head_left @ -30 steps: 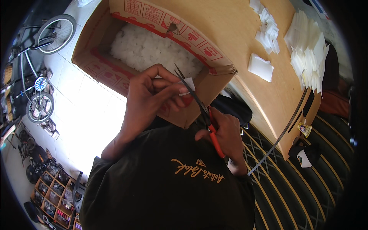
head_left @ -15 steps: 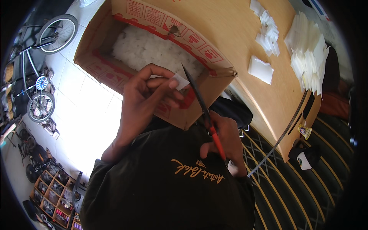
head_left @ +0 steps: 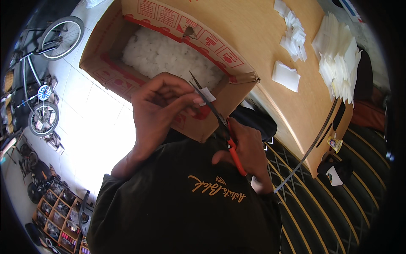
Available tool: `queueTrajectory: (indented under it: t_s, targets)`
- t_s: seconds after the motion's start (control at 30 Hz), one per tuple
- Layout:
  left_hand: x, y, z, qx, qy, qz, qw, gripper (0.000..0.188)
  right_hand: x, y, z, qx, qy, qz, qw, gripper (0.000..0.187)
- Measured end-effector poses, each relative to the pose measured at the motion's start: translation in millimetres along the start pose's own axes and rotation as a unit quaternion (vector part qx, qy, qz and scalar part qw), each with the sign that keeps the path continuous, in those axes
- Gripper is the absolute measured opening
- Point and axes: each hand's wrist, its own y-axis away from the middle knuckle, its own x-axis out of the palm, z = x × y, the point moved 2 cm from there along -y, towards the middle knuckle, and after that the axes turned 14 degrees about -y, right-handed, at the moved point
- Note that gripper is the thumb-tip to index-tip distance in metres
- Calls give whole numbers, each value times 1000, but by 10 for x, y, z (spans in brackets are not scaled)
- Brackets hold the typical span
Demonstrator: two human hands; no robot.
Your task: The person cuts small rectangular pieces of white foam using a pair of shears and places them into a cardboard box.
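Between the bent fingertips of my left hand [head_left: 158,103] is a small white piece of thin, paper-like material [head_left: 207,95]. My right hand [head_left: 249,146] grips a pair of scissors [head_left: 235,157] with red handles and dark blades. The blades stand apart, one passing in front of the white piece, close to my left fingertips, and the other tip showing beyond it. Both hands are over the near side of an open cardboard box [head_left: 237,91] with red print. Many small white pieces [head_left: 169,53] lie heaped inside the box.
On the wooden table [head_left: 253,25] at right lie a small white stack [head_left: 286,76], a row of white strips [head_left: 293,36] and a fanned pile of larger white sheets [head_left: 338,59]. A bicycle [head_left: 63,38] stands far left, above a compartmented shelf [head_left: 57,218]. A dark cap [head_left: 336,171] is beside the table corner.
The scissor blades have parted and moved left, now around the white piece rather than beside it. My left hand has barely shifted and still pinches the piece.
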Motion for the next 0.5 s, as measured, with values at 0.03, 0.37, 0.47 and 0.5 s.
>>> queueTrajectory:
  t_s: [0.03, 0.37, 0.47, 0.5]
  targets:
    - [-5, 2, 8, 4, -2, -4, 1000, 10, -2, -8, 6, 8, -7, -3, 1000, 89]
    - [-13, -10, 23, -2, -11, -9, 1000, 10, 36, 0, -129, 33, -58, -21, 998, 64]
    - [-35, -6, -37, -27, -39, -19, 999, 12, 32, 4, -195, 40, -127, 25, 991, 73]
    - [-49, -7, -34, -29, -50, -18, 998, 12, 54, 10, -233, 41, -162, 39, 985, 76]
